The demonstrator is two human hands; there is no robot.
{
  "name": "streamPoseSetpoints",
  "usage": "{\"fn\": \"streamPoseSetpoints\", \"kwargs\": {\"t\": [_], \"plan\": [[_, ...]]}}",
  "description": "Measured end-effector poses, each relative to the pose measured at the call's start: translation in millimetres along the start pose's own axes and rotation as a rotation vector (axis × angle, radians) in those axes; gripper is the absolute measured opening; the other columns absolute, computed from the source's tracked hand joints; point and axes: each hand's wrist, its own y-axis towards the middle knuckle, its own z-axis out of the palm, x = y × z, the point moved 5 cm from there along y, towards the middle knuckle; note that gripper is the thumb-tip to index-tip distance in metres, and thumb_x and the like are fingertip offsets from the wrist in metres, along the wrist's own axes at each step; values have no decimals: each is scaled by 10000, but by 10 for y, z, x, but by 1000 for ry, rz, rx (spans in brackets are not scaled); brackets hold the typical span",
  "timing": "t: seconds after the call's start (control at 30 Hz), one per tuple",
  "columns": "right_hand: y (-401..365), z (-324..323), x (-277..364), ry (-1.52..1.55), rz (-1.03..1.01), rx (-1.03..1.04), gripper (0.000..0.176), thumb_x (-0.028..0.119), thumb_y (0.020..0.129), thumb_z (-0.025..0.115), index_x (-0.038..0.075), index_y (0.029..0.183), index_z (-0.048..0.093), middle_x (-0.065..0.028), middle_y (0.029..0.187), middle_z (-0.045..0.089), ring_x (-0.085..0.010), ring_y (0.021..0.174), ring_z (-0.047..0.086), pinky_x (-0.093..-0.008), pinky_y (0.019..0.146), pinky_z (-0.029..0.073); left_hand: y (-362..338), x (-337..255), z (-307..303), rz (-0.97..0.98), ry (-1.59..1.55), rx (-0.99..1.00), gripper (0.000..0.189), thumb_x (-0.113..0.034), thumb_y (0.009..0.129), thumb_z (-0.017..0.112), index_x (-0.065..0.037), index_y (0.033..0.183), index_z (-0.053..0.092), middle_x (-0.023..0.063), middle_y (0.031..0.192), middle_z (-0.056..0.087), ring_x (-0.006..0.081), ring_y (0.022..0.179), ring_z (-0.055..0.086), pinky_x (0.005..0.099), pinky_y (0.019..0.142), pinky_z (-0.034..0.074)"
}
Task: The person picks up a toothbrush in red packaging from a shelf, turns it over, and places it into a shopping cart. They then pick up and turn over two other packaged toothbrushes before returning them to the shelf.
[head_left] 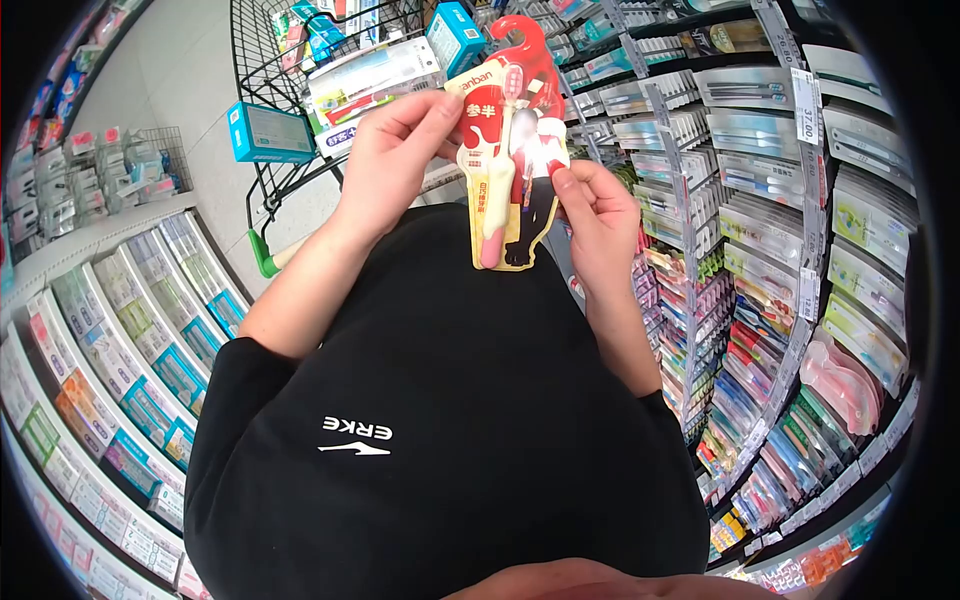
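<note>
A toothbrush package [500, 190] with a red hook-shaped top is held upright in front of my chest. Its toothbrush has a pale yellow handle with a pink end, and glare covers part of the plastic. My left hand [398, 150] pinches the package's left edge between thumb and fingers. On the opposite edge, my right hand [597, 215] grips it with thumb and bent fingers.
A black wire shopping cart [285, 165] with a green handle part [262, 254] holds several boxed goods ahead. Racks of hanging toothbrushes [755, 210] rise on the right. Shelves of boxes [120, 350] line the left side, beside a pale floor [190, 70].
</note>
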Motion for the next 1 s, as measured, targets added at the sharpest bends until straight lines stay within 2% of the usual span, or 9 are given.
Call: {"fn": "streamPoseSetpoints", "kwargs": {"t": [0.27,0.4,0.5,0.6,0.7,0.77,0.83,0.9,1.0], "plan": [[31,37,-62,-86,30,-17,127,88,995,679,-35,964,690,86,654,543,25,607,401,-179,555,295,92,-81,-195,58,-30,-43,207,-201,1020,650,-7,1070,700,39,896,722,87,803,668,240,752,539],[-6,4,-122,-81,22,16,111,76,989,684,-35,997,682,71,698,580,28,636,423,-171,568,304,69,-49,-259,94,-4,-58,204,-186,1012,663,10,1058,693,46,883,719,89,788,662,238,750,535],[-79,27,-123,16,42,53,107,48,977,689,-32,1046,671,31,804,659,21,716,526,-156,619,387,51,3,-290,116,-11,-94,205,-179,1009,667,20,1052,691,48,883,715,90,782,656,239,746,531],[-141,31,-146,57,64,65,133,14,958,695,-29,1079,661,-42,982,722,-58,887,659,-201,768,519,19,60,-331,143,-32,-146,205,-177,1008,671,24,1047,689,44,884,707,89,774,646,240,741,522],[-210,23,-203,69,66,133,152,24,945,714,-16,1082,662,-47,987,719,-69,882,658,-225,765,522,-15,9,-327,109,58,-252,208,-183,1011,667,22,1047,686,21,889,692,75,787,624,237,758,503],[-246,-36,-244,-28,98,145,160,38,929,736,3,1070,670,-41,995,720,-79,885,666,-245,764,527,-6,109,-375,127,39,-224,199,-171,1023,644,23,1056,678,27,939,689,68,816,623,223,770,494],[-278,-43,-270,103,106,131,168,82,917,761,13,1046,678,-26,964,719,-72,871,665,-246,752,525,35,99,-295,112,-21,-219,165,-148,1026,634,15,1026,664,24,920,671,56,800,593,202,729,471],[-292,-66,-244,-2,123,142,135,34,940,726,-1,1052,658,-22,979,704,-72,919,662,-245,803,538,105,153,-317,124,-45,-180,155,-132,1027,630,19,1004,657,43,896,687,55,765,605,209,699,480],[-336,-64,-138,-29,97,107,128,101,970,709,5,1045,670,-22,970,705,-59,902,647,-244,785,529,154,230,-292,84,-63,-133,167,-143,1029,633,20,1010,659,56,879,696,73,768,636,201,694,507]]}}
